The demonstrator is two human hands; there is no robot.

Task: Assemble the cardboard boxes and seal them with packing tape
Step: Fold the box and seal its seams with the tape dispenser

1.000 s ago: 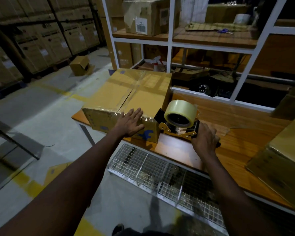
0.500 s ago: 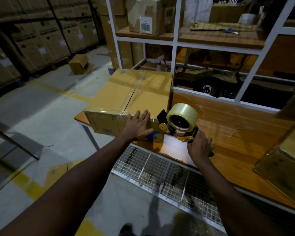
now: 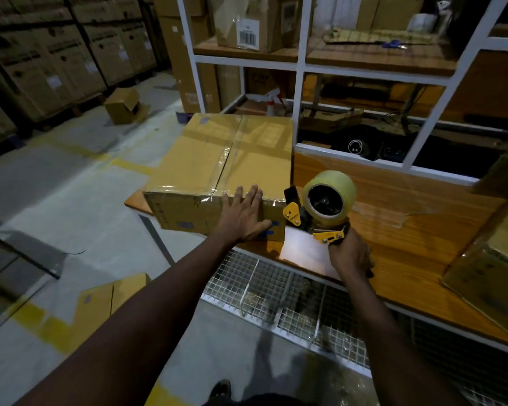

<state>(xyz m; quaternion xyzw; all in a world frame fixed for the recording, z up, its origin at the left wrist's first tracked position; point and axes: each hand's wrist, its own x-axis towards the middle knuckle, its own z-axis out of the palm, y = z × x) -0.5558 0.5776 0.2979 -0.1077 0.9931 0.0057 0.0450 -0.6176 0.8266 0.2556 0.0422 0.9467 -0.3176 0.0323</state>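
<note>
A closed cardboard box sits on the left end of the wooden table, with clear tape along its top seam. My left hand presses flat with straight fingers on the box's near side, fingertips at the top edge. My right hand grips the handle of a yellow tape dispenser carrying a roll of clear tape. The dispenser's head is at the box's near right corner.
A second cardboard box sits at the table's right end. White shelving with boxes stands behind the table. A wire mesh rack runs below the table edge. Flat cardboard and a small box lie on the floor.
My right hand has drawn the tape dispenser slightly nearer and to the left beside the box corner. My left hand has slid a little up the box's near side.
</note>
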